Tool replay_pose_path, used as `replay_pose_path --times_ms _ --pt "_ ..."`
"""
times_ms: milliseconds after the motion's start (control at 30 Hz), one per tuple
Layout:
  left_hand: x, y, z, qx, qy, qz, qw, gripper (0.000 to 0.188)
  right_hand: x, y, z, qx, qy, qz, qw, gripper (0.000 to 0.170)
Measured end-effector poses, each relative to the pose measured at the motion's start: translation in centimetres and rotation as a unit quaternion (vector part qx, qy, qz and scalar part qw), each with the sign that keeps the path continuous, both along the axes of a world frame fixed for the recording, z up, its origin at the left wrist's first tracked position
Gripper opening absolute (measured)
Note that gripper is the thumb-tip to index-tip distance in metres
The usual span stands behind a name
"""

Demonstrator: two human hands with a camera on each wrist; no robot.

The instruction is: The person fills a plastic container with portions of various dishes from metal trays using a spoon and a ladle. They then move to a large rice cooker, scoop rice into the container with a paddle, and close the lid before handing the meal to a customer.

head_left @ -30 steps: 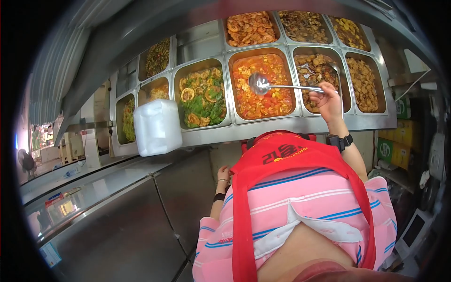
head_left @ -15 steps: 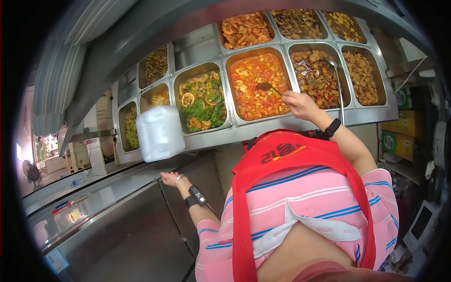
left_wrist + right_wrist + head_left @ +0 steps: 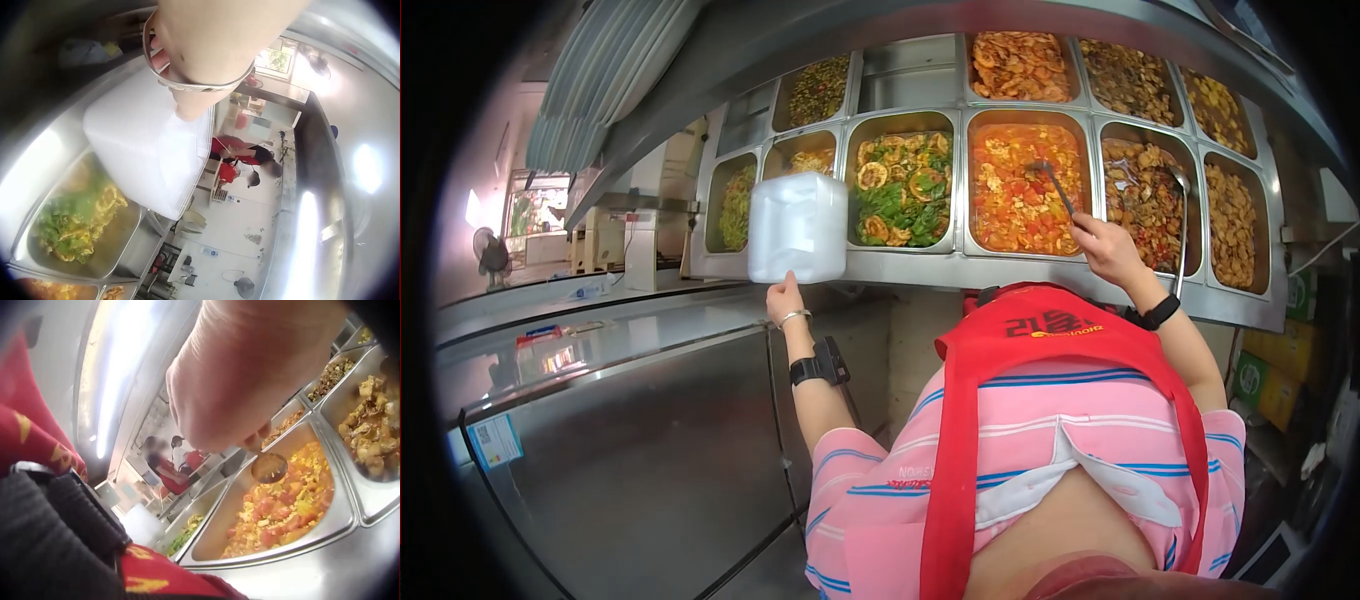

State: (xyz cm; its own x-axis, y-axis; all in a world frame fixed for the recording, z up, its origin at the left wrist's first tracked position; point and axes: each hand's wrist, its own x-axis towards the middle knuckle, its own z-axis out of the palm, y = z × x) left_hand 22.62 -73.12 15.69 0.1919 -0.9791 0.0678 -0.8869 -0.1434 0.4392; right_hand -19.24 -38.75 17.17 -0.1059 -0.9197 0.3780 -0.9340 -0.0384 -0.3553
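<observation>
In the head view my left hand (image 3: 786, 300) is at the near edge of a stack of clear plastic containers (image 3: 798, 228). The left wrist view shows its thumb and curled fingers pinching the rim of the stack (image 3: 150, 137). My right hand (image 3: 1108, 248) grips the handle of a metal spoon (image 3: 1056, 188), whose bowl is over the red tomato-and-egg dish (image 3: 1022, 215). In the right wrist view the spoon's bowl (image 3: 270, 469) hangs above that dish (image 3: 281, 509), below my right hand (image 3: 244, 381).
Metal trays of food surround the tomato dish, among them greens with egg rings (image 3: 905, 190) and a meat dish (image 3: 1140, 190) with a long-handled ladle (image 3: 1181, 225). A metal shelf edge (image 3: 880, 22) crosses above. Stacked plates (image 3: 605, 85) stand at upper left.
My left hand has risen from low beside the apron to the container stack. The spoon's bowl has dropped toward the tomato dish and turned over. The head view has shifted, moving the trays rightward.
</observation>
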Motion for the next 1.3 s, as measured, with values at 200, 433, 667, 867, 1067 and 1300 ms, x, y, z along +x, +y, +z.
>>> replay_pose_path --times_ms 200,433,667,867,1067,1300 --pt "0.8 -1.5 0.1 0.080 0.001 -0.005 0.997 0.039 0.1 2.1 -2.2 0.125 0.034 0.074 0.989 0.031" --pt "-1.1 0.1 3.4 0.102 0.335 0.090 0.932 0.025 -0.8 6.1 -2.1 0.078 -0.029 -0.140 0.987 0.044" --pt "-1.1 -0.9 4.2 0.050 0.554 0.138 0.820 0.028 -2.5 14.8 -3.0 0.159 0.038 -0.464 0.870 0.047" --pt "0.5 -2.6 2.5 0.115 0.703 0.132 0.689 0.036 -2.5 15.8 -4.9 0.285 -0.147 -0.528 0.786 0.055" --pt "-4.4 -0.3 3.3 0.159 0.780 0.049 0.603 0.052 -2.8 17.6 -6.9 0.168 -0.157 -0.540 0.810 0.053" --pt "-8.8 4.4 3.0 0.249 0.797 0.024 0.550 0.033 -1.9 19.0 -1.5 0.075 -0.168 -0.480 0.857 0.042"
